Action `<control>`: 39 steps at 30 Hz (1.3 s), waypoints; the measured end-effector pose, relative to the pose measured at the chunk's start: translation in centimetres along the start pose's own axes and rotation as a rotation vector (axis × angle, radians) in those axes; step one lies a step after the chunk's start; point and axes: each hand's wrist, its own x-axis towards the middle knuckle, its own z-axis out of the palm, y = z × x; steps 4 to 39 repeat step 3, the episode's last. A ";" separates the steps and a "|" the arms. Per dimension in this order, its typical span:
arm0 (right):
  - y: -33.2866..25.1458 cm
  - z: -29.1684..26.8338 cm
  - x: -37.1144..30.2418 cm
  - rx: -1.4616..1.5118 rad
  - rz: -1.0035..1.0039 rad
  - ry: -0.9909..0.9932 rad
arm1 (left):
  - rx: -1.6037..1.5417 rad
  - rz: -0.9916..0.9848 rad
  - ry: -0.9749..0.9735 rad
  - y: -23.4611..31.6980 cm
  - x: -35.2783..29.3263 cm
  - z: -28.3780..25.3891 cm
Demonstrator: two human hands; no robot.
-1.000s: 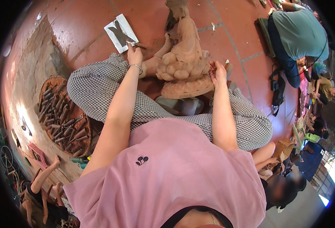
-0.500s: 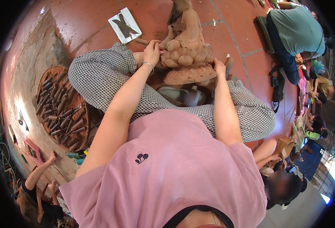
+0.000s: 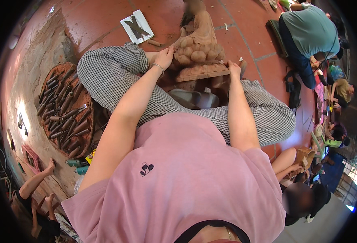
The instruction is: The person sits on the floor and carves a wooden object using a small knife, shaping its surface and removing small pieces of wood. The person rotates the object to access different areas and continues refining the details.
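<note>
A brown carved wooden statue (image 3: 204, 30) of a seated figure on a lotus-petal base (image 3: 202, 73) is in front of my crossed legs. My left hand (image 3: 163, 57), with a bracelet at the wrist, is closed against the statue's left side by the upper petals; its fingertips are partly hidden. On the other side my right hand (image 3: 234, 69) grips the right edge of the lower base. The base's bottom edge slants, higher at the right. Beneath the base, a pale shoe (image 3: 185, 97) shows in front of my lap.
To my left, a round basket (image 3: 91, 133) holds several chisels (image 3: 67, 105). Dark flat blades (image 3: 137, 27) lie on a white tray (image 3: 126, 24) ahead, near a short wooden stick (image 3: 154, 42). A person in a teal shirt (image 3: 312, 30) bends over at the far right; others sit around.
The statue's base has tilted and turned slightly, its right side now higher. Both hands stay on it and have shifted a little with it. The view has also moved slightly.
</note>
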 end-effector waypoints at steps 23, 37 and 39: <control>2.8 -0.4 2.5 0.047 0.009 0.029 | -0.047 -0.036 -0.070 -0.1 0.1 0.1; 2.8 -0.4 2.5 0.047 0.009 0.029 | -0.047 -0.036 -0.070 -0.1 0.1 0.1; 2.8 -0.4 2.5 0.047 0.009 0.029 | -0.047 -0.036 -0.070 -0.1 0.1 0.1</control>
